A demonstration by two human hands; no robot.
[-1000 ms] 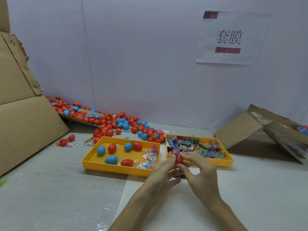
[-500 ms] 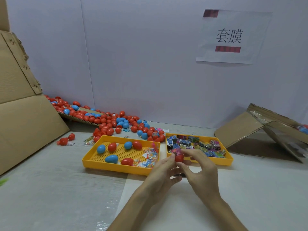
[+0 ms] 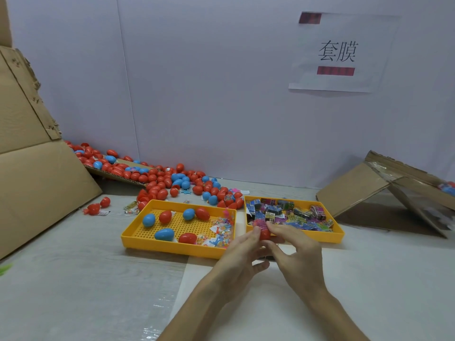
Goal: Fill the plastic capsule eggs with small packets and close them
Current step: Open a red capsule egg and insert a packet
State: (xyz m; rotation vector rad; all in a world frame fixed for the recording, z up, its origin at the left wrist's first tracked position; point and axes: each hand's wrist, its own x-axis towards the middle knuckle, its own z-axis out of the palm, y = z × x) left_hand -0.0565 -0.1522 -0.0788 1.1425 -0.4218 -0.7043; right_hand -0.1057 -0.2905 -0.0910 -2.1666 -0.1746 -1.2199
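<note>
Both my hands meet in front of the two yellow trays, holding one red capsule egg (image 3: 264, 232) between the fingertips. My left hand (image 3: 240, 252) grips it from the left, my right hand (image 3: 296, 254) from the right. A pinkish packet (image 3: 260, 222) sticks out of the egg's top. The left yellow tray (image 3: 172, 246) holds several red and blue eggs and small clear packets (image 3: 219, 230). The right yellow tray (image 3: 330, 236) is full of colourful printed packets (image 3: 290, 212).
A big heap of red and blue eggs (image 3: 172, 180) spills from a cardboard flap along the back wall. Large cardboard (image 3: 37, 168) leans at the left, a flattened box (image 3: 384, 188) lies at the right. A paper sign (image 3: 342, 52) hangs on the white wall.
The hands stay together on the red egg, with the fingers shifting slightly around it. The packet shows more at the egg's top. Nothing else moved.
</note>
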